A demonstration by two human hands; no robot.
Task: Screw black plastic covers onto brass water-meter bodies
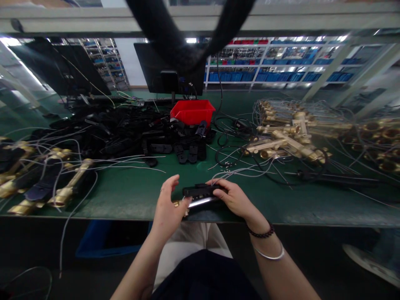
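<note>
Where the near edge of the green bench (pixel 125 200) comes closest to the person, a long black housing (pixel 200 191) is held between both hands, just over the bench top. It has a bright metal bar (pixel 201 203) along its underside and a brass end (pixel 176 204) showing at the left. Its long axis runs left to right, parallel to that near edge.

The right hand (pixel 234 199) is wrapped over the right end, fingers closed on the black housing from above, and seems to carry it. The left hand (pixel 168 206) is at the opposite end with its fingers spread apart and curved, closed on nothing, the thumb just by the brass end.

Further back, toward the middle of the bench, lie a heap of black parts (pixel 125 137) and a red bin (pixel 193 111). Brass fittings (pixel 290 139) tangled with grey wires (pixel 250 168) crowd the right side, well apart from the hands.
</note>
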